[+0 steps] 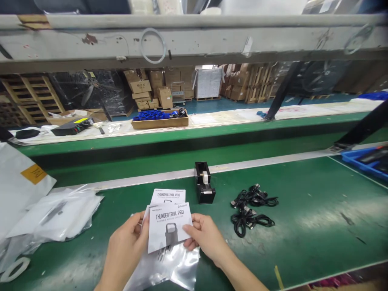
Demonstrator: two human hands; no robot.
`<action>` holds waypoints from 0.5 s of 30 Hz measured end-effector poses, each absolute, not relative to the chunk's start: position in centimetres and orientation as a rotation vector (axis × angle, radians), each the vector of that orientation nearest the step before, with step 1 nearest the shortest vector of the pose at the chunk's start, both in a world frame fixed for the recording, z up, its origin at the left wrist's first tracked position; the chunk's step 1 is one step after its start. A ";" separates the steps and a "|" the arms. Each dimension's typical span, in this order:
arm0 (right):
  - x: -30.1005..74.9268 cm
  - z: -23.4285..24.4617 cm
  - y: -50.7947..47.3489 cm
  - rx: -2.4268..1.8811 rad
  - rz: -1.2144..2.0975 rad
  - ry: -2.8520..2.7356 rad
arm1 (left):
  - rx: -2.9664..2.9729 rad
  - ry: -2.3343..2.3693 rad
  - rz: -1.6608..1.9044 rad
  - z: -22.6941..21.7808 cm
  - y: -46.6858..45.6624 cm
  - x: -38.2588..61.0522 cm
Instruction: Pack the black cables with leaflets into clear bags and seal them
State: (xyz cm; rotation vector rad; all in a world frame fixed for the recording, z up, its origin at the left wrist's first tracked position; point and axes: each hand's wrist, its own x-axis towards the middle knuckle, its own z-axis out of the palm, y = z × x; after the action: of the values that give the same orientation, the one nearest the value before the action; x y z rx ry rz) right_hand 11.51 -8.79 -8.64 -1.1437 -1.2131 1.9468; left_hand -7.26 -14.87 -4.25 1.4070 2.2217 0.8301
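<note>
Both my hands hold a white booklet (168, 226) printed "THUNDER TRAIL PRO" over a clear plastic bag (169, 266) near the front of the green table (318, 210). My left hand (125, 250) grips the booklet's left edge together with the bag. My right hand (204, 238) pinches its right edge. A second identical booklet (168, 195) lies flat just behind. A black tape dispenser (204, 188) stands beyond it. Coiled black cables (251, 210) lie to the right.
A pile of clear plastic bags (54, 216) and a white mailer (21, 178) sit at the left. A blue tray (366, 159) is at the far right. Beyond the green conveyor, a box of blue parts (159, 117) rests on another bench.
</note>
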 end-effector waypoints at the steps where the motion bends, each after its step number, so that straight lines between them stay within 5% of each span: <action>1: 11.9 -8.7 -8.7 -1.173 1.905 -1.236 | 1.444 2.207 0.798 -4.4 -14.2 -7.4; 9: 17.9 -9.5 -10.1 -1.370 1.726 -1.232 | 1.534 2.153 0.774 -5.6 -7.6 -9.5; 15: 21.1 -9.9 -10.7 -1.383 1.665 -1.179 | 1.687 1.969 0.622 -4.1 -11.6 -6.0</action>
State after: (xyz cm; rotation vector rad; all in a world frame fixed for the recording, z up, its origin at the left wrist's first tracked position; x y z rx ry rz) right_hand 21.08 -10.72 -9.94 -1.3829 -1.1791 1.6652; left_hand -6.05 -11.55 -4.12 1.6873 1.9694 0.6222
